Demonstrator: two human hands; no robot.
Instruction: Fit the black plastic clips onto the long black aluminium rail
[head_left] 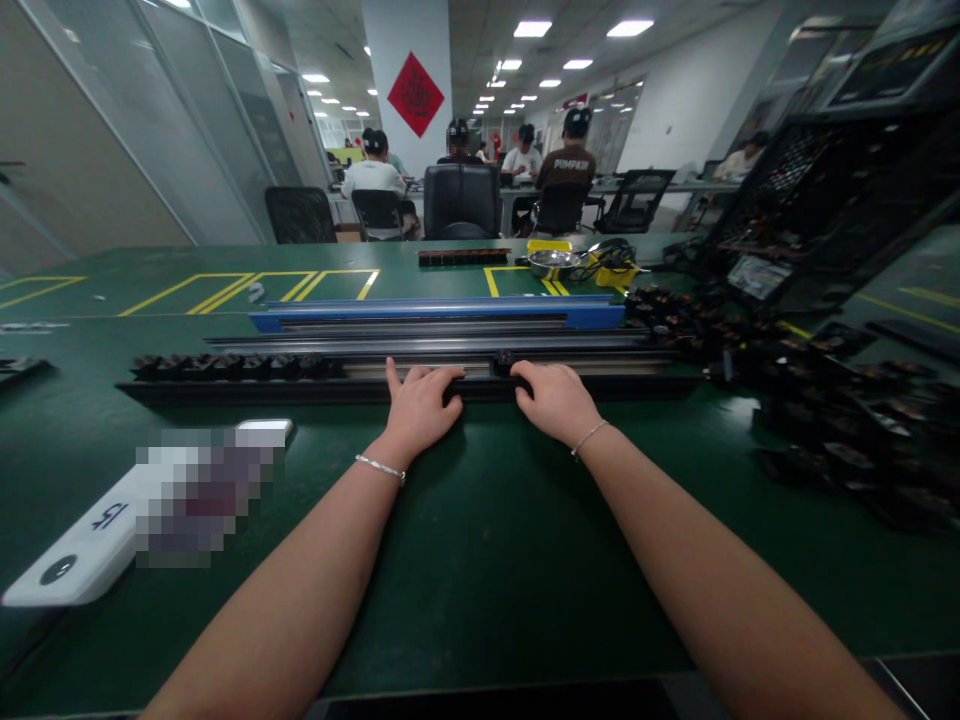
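A long black rail (622,388) lies crosswise in front of me, with a pale metallic channel along it. My left hand (421,408) is on its middle, thumb at the front edge and fingers over the top, gripping it; one finger sticks up. Just to the right, my right hand (555,398) closes its fingertips around a small black part (505,358) at the channel. Its thumb is by the rail's front face; the exact contact is hidden. A row of similar black parts (232,367) sits along the rail's left section.
Behind the rail lie a grey metal strip (450,343) and a blue-edged bar (592,315). Black parts are heaped (847,420) at right, near a black rack (795,200). A white device (82,550) lies at left. A metal bowl (553,262) stands farther back. Several people sit beyond the table.
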